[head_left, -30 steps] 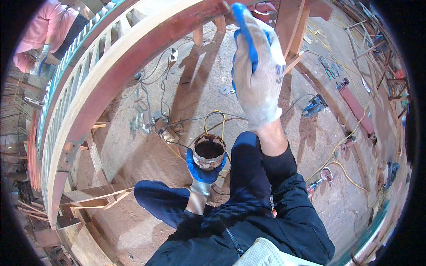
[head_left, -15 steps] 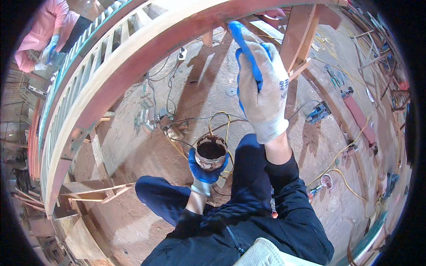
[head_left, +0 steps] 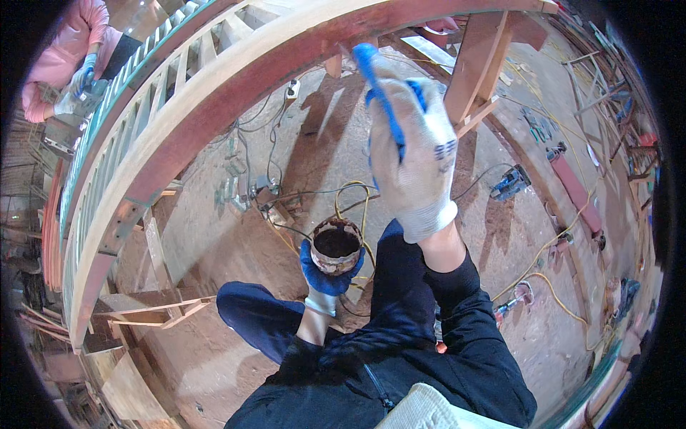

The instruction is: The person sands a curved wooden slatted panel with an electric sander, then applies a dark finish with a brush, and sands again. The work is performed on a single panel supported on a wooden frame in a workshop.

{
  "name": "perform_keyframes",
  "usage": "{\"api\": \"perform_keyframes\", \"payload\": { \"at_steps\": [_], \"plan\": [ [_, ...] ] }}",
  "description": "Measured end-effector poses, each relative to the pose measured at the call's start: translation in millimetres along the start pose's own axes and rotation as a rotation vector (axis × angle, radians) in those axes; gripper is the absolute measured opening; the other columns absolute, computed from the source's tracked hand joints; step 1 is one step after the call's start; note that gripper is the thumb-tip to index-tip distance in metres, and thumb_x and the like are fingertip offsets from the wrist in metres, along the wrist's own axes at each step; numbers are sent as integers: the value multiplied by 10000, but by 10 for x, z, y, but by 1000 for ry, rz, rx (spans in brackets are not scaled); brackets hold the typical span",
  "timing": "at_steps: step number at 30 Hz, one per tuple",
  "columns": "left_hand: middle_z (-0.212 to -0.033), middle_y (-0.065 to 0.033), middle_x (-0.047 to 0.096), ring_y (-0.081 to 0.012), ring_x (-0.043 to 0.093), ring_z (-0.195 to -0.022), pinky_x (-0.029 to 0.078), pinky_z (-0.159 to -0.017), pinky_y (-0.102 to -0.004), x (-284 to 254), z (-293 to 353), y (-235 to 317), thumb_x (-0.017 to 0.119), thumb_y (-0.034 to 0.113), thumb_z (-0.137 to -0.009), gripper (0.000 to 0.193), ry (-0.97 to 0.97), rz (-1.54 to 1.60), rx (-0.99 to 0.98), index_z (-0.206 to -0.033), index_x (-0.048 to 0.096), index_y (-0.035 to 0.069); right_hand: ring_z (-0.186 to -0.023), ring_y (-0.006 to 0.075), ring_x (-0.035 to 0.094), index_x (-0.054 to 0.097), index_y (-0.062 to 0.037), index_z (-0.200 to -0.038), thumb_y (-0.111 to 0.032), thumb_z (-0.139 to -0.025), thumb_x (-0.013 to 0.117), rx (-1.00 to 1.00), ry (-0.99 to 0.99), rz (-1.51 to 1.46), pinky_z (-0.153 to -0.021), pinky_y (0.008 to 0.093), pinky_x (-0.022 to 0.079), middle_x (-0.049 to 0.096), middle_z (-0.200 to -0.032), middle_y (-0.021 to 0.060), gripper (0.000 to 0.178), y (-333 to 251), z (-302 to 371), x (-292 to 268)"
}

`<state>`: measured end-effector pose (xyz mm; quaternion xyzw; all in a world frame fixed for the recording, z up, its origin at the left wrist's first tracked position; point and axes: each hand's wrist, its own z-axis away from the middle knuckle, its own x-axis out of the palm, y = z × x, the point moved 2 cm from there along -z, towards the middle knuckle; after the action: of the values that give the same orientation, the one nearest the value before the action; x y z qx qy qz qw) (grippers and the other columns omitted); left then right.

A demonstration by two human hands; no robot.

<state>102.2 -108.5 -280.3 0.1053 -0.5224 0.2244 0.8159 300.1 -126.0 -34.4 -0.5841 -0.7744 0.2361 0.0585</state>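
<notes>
My left hand (head_left: 326, 275), in a blue-coated glove, is closed round a crusted pot (head_left: 336, 248) with a dark hollow inside. It holds the pot upright above the floor, in front of my knees. My right hand (head_left: 411, 143), in a white and blue glove, is raised at the curved wooden beam (head_left: 236, 82). Its forefinger stretches along something thin whose tip shows at the beam's reddish side; most of it is hidden behind the fingers. The beam has a pale upper edge and rows of slats behind it.
A brown wooden brace (head_left: 480, 68) stands right of my right hand. Yellow and dark cables trail over the floor beside a blue power tool (head_left: 510, 183). Low wooden framing (head_left: 153, 304) lies at left. Another person (head_left: 78, 61) in pink works beyond the slats.
My right hand has shifted left along the beam and slightly toward me. The pot in my left hand has hardly moved.
</notes>
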Motion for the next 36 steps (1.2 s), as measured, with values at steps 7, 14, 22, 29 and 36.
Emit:
{"api": "perform_keyframes", "payload": {
  "at_steps": [7, 14, 22, 29, 36],
  "plan": [
    [-1304, -153, 523, -379, 486, -1192, 387, -987, -598, -81, -75, -10, 474, 663, -808, 705, -31, -38, -25, -1314, 490, 173, -714, 261, 590, 571, -35, -1214, -43, -865, 572, 195, 39, -139, -640, 337, 471, 595, -889, 154, 349, 240, 94, -71],
    [-1285, -128, 538, -384, 480, -1205, 392, -966, -608, -95, -277, 62, 460, 653, -816, 667, 25, -190, 1, -1283, 517, 180, -582, 33, 377, 469, -164, -1275, -335, -931, 572, 1418, 162, -1215, -462, 160, 299, 478, -809, -32, 398, 553, 1598, -277],
    [-1280, -179, 522, -394, 474, -1200, 398, -983, -562, 589, 142, 153, 463, 702, -790, 791, 99, -327, -160, -1308, 478, 105, -516, 50, 403, 545, -134, -987, -284, -946, 544, 1836, 518, -1460, -404, 189, 296, 492, -716, -45, 155, 53, 1868, -924],
    [-1365, -52, 495, -356, 418, -1278, 371, -999, -566, 1506, 545, -401, 470, 620, -832, 643, 145, -158, -453, -1315, 497, 196, -420, 47, 294, 524, -77, -865, -293, -944, 543, 1809, 1009, -1688, -408, 210, 262, 345, -552, -71, 230, -321, 1833, -1784],
    [-1370, -56, 495, -308, 410, -1294, 366, -1025, -518, 2897, 1487, -1483, 436, 463, -921, 472, 246, -141, -583, -1304, 505, 196, -473, 50, 324, 542, -98, -847, -294, -947, 534, 1697, 1115, -1634, -437, 213, 255, 359, -582, -66, 220, -1857, 1151, -3004]
  ]
}}
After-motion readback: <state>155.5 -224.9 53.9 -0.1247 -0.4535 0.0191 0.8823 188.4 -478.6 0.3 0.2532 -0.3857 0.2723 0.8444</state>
